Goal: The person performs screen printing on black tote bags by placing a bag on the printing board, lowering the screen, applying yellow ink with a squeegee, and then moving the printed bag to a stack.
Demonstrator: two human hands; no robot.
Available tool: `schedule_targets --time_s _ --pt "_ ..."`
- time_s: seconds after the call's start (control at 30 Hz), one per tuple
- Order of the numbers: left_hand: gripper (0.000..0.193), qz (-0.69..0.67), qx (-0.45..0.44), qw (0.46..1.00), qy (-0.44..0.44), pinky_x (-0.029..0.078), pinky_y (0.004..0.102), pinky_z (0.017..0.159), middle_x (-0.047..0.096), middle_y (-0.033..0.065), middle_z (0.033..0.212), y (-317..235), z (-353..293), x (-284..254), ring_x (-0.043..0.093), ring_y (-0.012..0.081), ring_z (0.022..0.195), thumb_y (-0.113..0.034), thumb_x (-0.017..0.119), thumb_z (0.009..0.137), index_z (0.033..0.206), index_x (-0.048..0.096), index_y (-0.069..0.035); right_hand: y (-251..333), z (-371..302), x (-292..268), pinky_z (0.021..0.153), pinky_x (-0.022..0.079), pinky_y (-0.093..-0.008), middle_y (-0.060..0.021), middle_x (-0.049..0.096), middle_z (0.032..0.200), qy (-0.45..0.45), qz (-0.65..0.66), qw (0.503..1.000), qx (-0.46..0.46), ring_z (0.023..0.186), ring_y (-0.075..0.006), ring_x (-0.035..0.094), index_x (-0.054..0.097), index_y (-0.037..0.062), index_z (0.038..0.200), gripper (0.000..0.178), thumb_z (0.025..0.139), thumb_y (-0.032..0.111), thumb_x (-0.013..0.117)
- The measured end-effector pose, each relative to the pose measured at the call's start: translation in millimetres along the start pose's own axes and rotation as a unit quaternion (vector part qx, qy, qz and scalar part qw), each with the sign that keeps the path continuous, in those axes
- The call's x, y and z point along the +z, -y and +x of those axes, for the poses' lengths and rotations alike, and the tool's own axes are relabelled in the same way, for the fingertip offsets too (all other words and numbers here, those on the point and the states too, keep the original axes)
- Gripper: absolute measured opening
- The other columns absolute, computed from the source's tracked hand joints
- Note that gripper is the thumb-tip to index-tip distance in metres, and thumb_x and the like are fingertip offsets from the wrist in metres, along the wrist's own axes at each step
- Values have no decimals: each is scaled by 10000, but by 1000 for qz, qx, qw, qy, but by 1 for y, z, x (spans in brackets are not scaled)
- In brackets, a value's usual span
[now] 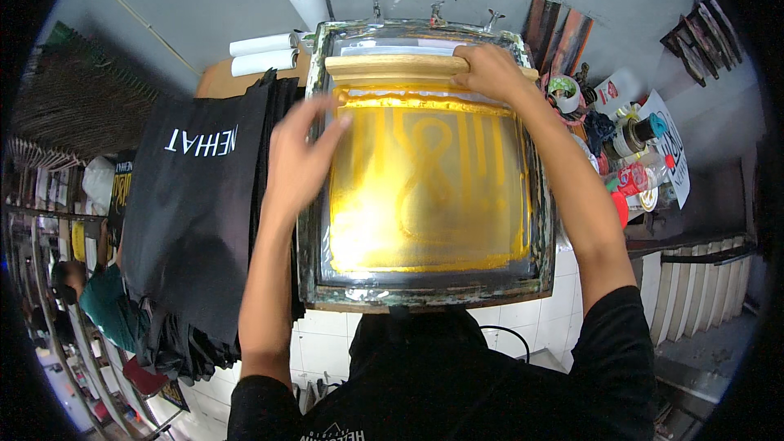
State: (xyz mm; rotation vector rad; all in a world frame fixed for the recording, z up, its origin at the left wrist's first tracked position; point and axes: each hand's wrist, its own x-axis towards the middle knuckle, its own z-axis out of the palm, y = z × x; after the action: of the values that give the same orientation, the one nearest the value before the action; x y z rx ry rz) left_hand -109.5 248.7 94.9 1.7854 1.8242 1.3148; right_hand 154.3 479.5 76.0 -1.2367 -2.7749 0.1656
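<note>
A screen-printing frame [425,294] with a worn, paint-stained rim lies in front of me. Yellow ink coats its mesh [425,196], where a looped figure and upright stripes show through. Across the far part of the mesh rests a wooden squeegee [392,67], with a thick line of yellow ink along its near side. My right hand [494,73] is closed around the squeegee's right portion. Over the frame's left side, my left hand [302,151] is slightly blurred, thumb and fingers apart, holding nothing. Its fingertips are close to the squeegee's left end; whether they touch it I cannot tell.
Black bags [192,196] with white lettering are piled at the left. White rolls [263,53] lie behind them. On the right stand tape rolls [563,91], cans [629,139] and a plastic bottle [641,178]. Several squeegees [559,37] lean on the wall. Another person [106,302] is far left.
</note>
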Motion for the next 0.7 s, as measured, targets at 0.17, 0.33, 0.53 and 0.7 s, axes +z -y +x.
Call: schedule_targets --time_s 0.17,0.33,0.53,0.7 --pt "297 175 101 977 69 536 446 830 726 194 915 66 102 26 690 398 861 -227 756 860 1053 723 -3 6 0 12 776 569 -491 -185 744 875 -67 -41 996 48 867 -374 724 751 61 981 519 774 537 770" --pt "293 164 2 973 164 523 449 780 715 207 863 60 106 39 694 383 844 -246 772 836 1029 736 -28 8 -19 20 685 579 -464 -151 745 812 -69 -97 988 103 780 -331 738 774 80 890 640 712 695 761" --pt "330 178 40 972 149 542 415 769 742 188 930 58 73 34 718 351 844 -238 788 832 1093 735 -45 25 -48 21 677 581 -459 -139 749 812 -63 -104 986 113 775 -312 740 770 77 865 680 692 734 752" --pt "319 182 49 972 141 553 409 783 741 182 962 46 39 29 724 344 865 -237 807 817 1066 747 -46 32 -79 36 645 569 -419 -125 735 793 -136 -107 983 68 752 -295 726 749 70 820 691 660 742 768"
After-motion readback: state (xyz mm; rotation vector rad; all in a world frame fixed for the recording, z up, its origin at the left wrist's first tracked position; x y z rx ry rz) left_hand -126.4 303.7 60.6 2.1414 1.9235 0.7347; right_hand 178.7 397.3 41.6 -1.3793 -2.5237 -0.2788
